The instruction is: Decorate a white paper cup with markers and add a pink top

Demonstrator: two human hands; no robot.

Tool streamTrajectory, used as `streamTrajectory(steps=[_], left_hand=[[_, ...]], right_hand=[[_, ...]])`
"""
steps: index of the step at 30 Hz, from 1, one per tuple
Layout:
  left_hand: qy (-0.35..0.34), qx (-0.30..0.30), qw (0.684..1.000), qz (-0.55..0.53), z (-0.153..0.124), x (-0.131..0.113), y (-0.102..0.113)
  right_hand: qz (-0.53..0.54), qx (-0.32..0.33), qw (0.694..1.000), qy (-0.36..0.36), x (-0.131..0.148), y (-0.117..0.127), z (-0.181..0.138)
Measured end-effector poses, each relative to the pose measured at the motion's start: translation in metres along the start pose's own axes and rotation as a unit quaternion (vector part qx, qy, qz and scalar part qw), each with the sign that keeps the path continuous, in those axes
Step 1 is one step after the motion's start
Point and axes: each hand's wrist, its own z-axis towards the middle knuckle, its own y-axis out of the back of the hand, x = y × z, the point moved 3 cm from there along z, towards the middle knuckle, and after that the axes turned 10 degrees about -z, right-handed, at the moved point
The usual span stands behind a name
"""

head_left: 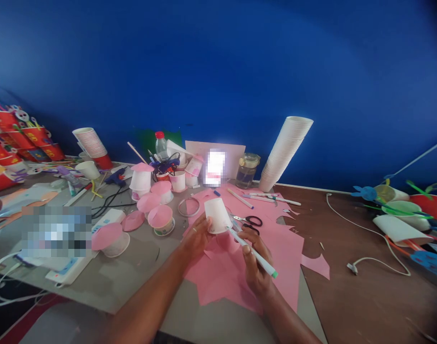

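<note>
A white paper cup (pixel 217 216) is held in my left hand (pixel 197 237), its fingers wrapped around the left side. My right hand (pixel 257 263) grips a white marker with a green end (pixel 263 262). The marker slants up to the left, its tip at the lower right edge of the cup; whether it touches cannot be made out. Below both hands lies a large cut sheet of pink paper (pixel 283 267). Black-handled scissors (pixel 252 220) rest on the sheet just beyond my right hand.
Cups topped with pink paper (pixel 160 217) stand to the left, near a white power strip (pixel 78 263). At the back are a lit phone (pixel 214 167), a glass jar (pixel 247 169) and a tall leaning cup stack (pixel 286 153). A white cable (pixel 372 260) lies on the right.
</note>
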Motion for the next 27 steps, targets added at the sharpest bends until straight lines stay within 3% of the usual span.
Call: streamTrajectory(steps=[12,21,23,27], left_hand=[[-0.006,0.007,1.0,0.003,-0.001,-0.001,-0.004],[-0.012,-0.04,0.999,-0.003,0.003,0.001,-0.001],[-0.023,-0.061,0.998,-0.007,0.003,-0.002,-0.001],[-0.041,-0.076,0.996,-0.031,0.004,-0.004,-0.002]], right_hand=[[0.008,-0.004,1.0,-0.009,0.0,0.004,-0.001],[0.003,-0.024,0.998,-0.056,-0.016,0.002,-0.01],[-0.002,-0.03,0.999,-0.042,-0.015,0.0,-0.009],[-0.004,-0.02,0.998,0.063,0.003,-0.003,-0.005]])
